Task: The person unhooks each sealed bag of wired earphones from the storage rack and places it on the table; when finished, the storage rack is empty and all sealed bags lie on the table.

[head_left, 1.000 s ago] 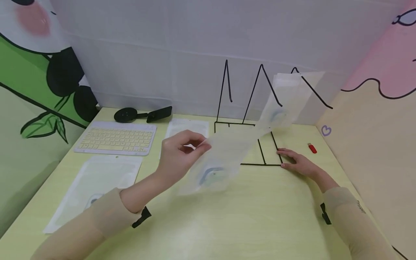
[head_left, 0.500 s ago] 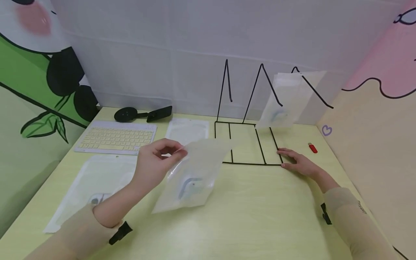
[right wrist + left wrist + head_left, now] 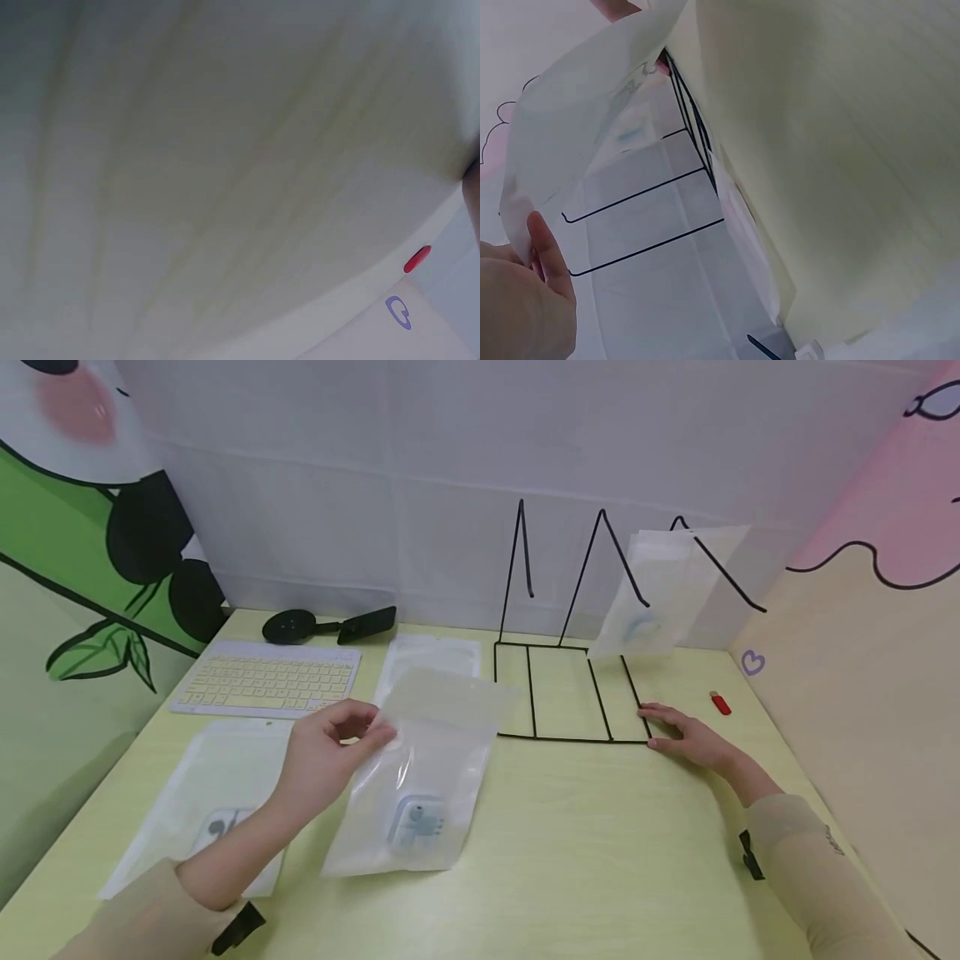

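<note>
My left hand [image 3: 318,764] pinches the left edge of a translucent white plastic bag [image 3: 442,760], held tilted above the table. A light-blue, rounded-square print or item shows low on the bag. In the left wrist view, the thumb lies against the bag [image 3: 570,127]. My right hand [image 3: 693,739] rests at the front right corner of a black wire rack [image 3: 555,739], its fingers touching the side bar. From the rack's right hook hang similar bags [image 3: 663,581]; the left and middle hooks carry nothing. Only a sliver of my right hand [image 3: 472,202] enters the right wrist view.
To the left lie a white keyboard [image 3: 270,681], another bag [image 3: 198,785] with an earphone picture, and a bag [image 3: 438,652] behind the held one. Black utensils [image 3: 292,627] lie at the back left. A red USB stick [image 3: 720,702] sits right of the rack.
My left hand has drawn the bag away from the rack, leftward and down toward me, and the bag now faces up more flatly. The right hand stays at the rack's corner.
</note>
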Demonstrator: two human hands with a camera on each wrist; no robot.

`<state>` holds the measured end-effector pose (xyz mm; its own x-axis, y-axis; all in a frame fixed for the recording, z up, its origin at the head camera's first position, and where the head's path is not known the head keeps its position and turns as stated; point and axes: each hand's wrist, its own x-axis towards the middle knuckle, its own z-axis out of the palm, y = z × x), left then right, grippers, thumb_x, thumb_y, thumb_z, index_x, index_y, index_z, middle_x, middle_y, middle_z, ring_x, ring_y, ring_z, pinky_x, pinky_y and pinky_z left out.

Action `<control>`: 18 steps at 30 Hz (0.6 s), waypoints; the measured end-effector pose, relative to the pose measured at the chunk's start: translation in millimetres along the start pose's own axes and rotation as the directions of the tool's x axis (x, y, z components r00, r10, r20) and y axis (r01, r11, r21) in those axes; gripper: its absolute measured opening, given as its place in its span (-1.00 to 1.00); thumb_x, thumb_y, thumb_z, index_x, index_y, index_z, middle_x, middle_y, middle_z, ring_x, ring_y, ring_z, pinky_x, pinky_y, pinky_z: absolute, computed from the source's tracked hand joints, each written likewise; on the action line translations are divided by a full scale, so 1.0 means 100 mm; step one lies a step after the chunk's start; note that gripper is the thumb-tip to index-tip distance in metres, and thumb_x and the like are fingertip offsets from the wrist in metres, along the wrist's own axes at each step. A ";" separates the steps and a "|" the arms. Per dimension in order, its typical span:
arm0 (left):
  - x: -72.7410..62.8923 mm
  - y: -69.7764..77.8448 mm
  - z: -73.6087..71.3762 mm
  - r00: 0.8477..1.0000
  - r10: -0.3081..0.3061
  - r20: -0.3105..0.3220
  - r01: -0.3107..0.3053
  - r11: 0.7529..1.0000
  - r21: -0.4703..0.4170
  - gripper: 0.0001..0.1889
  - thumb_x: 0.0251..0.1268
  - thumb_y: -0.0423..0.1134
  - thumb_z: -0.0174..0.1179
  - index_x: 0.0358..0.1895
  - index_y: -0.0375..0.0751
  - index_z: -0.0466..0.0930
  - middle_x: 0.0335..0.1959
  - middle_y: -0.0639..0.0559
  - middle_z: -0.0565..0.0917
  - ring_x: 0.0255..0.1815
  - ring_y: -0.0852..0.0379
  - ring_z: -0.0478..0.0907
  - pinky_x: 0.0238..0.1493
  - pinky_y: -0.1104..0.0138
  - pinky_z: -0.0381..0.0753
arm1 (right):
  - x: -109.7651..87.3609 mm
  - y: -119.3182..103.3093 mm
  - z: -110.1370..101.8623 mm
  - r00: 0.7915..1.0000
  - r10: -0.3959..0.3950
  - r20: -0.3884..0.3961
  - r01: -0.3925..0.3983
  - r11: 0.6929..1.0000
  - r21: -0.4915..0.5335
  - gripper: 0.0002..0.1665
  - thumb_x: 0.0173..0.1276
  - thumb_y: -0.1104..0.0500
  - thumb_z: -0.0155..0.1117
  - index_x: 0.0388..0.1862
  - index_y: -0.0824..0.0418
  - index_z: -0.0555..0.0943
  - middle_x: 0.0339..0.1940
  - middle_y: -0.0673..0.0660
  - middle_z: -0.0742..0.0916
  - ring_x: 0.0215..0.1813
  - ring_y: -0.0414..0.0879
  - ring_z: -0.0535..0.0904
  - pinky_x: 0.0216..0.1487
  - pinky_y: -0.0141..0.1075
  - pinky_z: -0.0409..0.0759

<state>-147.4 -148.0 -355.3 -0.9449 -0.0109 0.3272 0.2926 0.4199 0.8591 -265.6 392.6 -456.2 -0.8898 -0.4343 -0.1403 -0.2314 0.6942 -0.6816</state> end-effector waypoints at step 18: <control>-0.02 -0.33 -0.21 0.995 -0.033 0.095 0.010 0.972 0.236 -0.10 0.04 -0.33 0.40 0.44 0.11 0.10 -0.16 -0.19 0.64 -0.30 0.11 0.56 -0.33 0.53 0.60 | 0.00 -0.01 0.01 1.000 0.002 -0.004 -0.002 1.000 0.022 -0.29 0.33 0.03 0.24 0.42 0.10 0.27 0.52 0.21 0.12 0.51 0.30 -0.14 0.34 0.35 -0.13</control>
<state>-152.1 -181.0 -376.4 -0.9638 0.0611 0.2595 0.2400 0.6223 0.7451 -265.2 390.9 -456.7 -0.8920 -0.4303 -0.1384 -0.2212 0.6825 -0.6966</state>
